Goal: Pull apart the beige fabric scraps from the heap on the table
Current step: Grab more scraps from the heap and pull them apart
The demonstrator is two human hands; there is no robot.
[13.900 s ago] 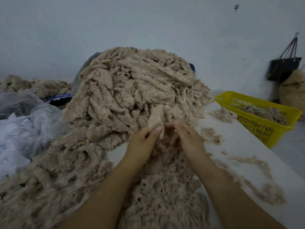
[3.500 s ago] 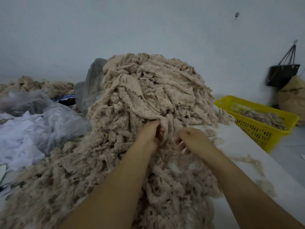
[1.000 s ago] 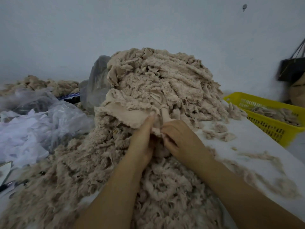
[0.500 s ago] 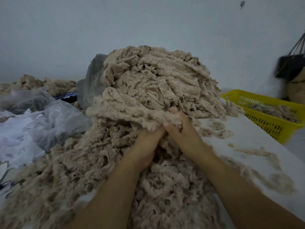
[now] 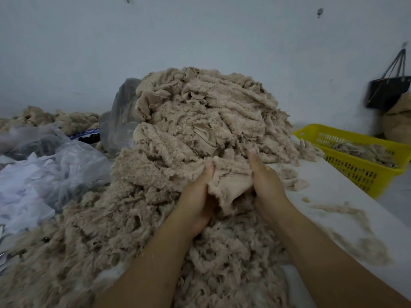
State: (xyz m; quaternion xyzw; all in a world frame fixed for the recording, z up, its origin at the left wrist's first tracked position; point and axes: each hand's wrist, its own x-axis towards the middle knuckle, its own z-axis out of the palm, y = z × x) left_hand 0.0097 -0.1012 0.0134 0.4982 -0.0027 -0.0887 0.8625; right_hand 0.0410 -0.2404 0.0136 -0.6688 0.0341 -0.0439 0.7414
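Observation:
A tall heap of fuzzy beige fabric scraps (image 5: 200, 121) fills the middle of the white table (image 5: 347, 196) and spreads toward me. Low on its front, a bunched scrap (image 5: 231, 185) with a smooth beige underside sits between both hands. My left hand (image 5: 198, 201) grips its left side, thumb up over the fuzzy edge. My right hand (image 5: 266, 185) grips its right side, thumb pointing up into the heap. The fingers of both hands are hidden under the cloth.
A yellow plastic basket (image 5: 360, 165) holding some scraps stands at the right table edge. Clear plastic bags (image 5: 55, 170) and white sheets lie at left. A grey bag (image 5: 121, 121) leans behind the heap. A black handbag (image 5: 389, 90) hangs at the far right.
Both hands have drawn apart a little and lowered, turning the gripped scrap so its smooth underside faces me. The long fuzzy fold they held up has dropped back onto the heap.

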